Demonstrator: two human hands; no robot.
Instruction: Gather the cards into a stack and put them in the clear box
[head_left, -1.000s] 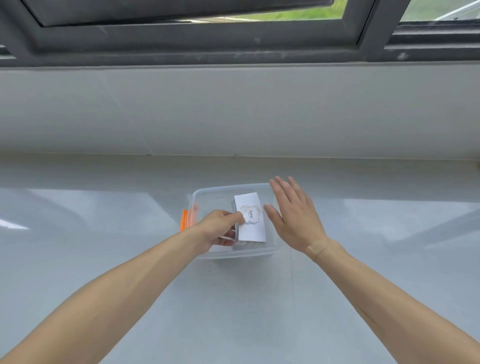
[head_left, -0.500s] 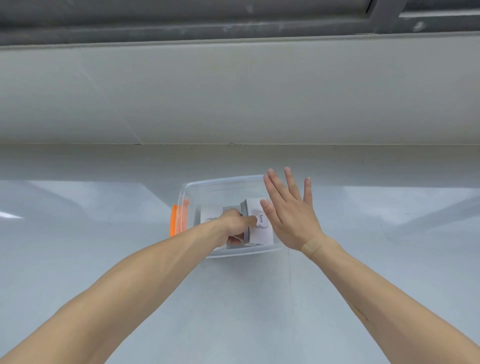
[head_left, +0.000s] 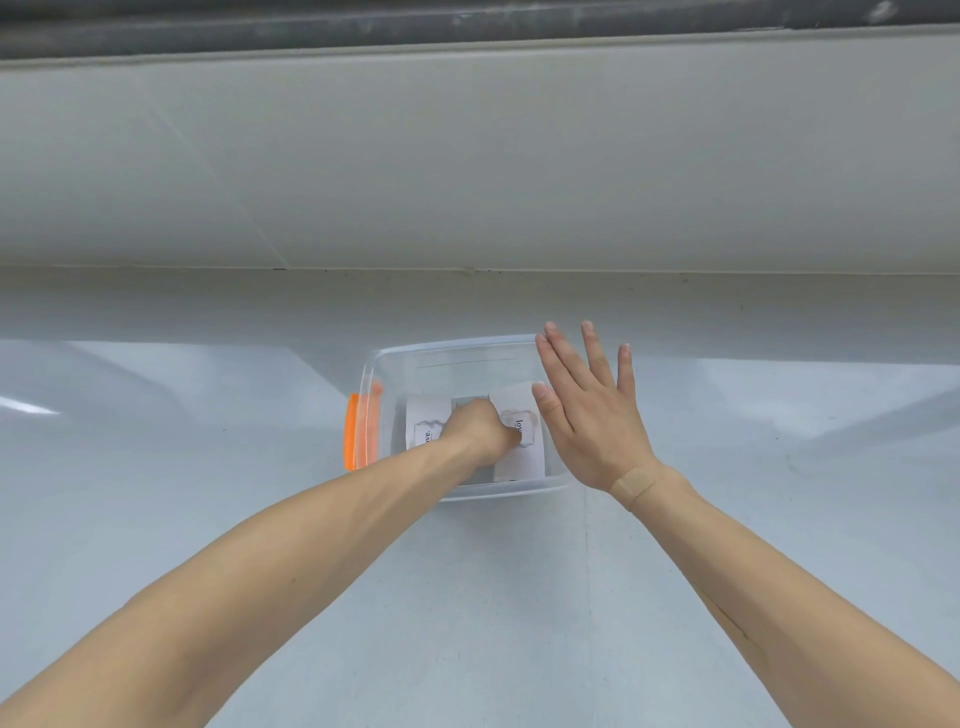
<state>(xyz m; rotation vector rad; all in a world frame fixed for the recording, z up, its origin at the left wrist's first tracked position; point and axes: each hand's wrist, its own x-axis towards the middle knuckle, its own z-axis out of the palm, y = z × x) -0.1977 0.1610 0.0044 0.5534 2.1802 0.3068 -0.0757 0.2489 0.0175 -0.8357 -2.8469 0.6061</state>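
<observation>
Our left hand (head_left: 480, 428) pinches the cards (head_left: 517, 439) low inside the clear box (head_left: 457, 353) to seat them; our right hand (head_left: 589, 415), fingers spread, steadies the box's side

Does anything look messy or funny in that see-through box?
A little. Inside the clear box, the cards are not one neat stack: one card lies left of the left hand and another sits right of it. The right hand is flat against the box's right side.

Left hand (head_left: 480, 428) curled in a downward grip, right hand (head_left: 589, 415) flat with fingers spread.
</observation>
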